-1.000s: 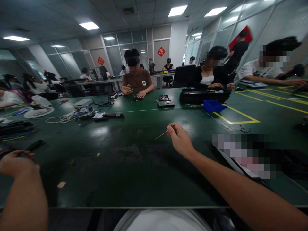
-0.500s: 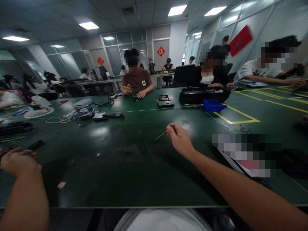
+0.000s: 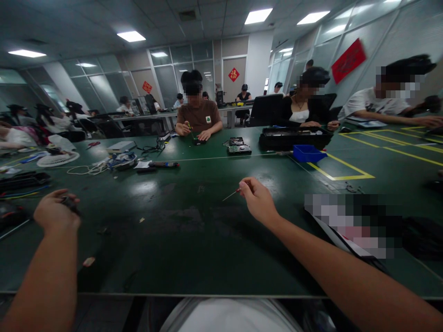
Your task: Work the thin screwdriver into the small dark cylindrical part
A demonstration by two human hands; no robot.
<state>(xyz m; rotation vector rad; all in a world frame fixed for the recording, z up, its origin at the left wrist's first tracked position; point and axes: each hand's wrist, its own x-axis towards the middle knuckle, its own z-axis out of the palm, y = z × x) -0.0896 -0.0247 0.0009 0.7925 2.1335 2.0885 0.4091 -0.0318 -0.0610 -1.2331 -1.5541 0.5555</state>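
1. Screwdriver [image 3: 230, 195] sits pinched in my right hand [image 3: 259, 202], fingers closed around its handle, leaving the shaft free.
2. My left hand [image 3: 55, 213], half-curled, grips a dark object [image 3: 71, 204], seemingly cradled for security, well left of the right.

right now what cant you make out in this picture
Head view: most of the dark object in the left hand, hidden by that hand.
Head view: the handle of the thin tool, mostly covered by the right hand.
Head view: details of the papers, masked by mosaic squares.
Head view: the whole of the black item at far left, cut off by the edge.
Head view: the small scraps, too small to identify.
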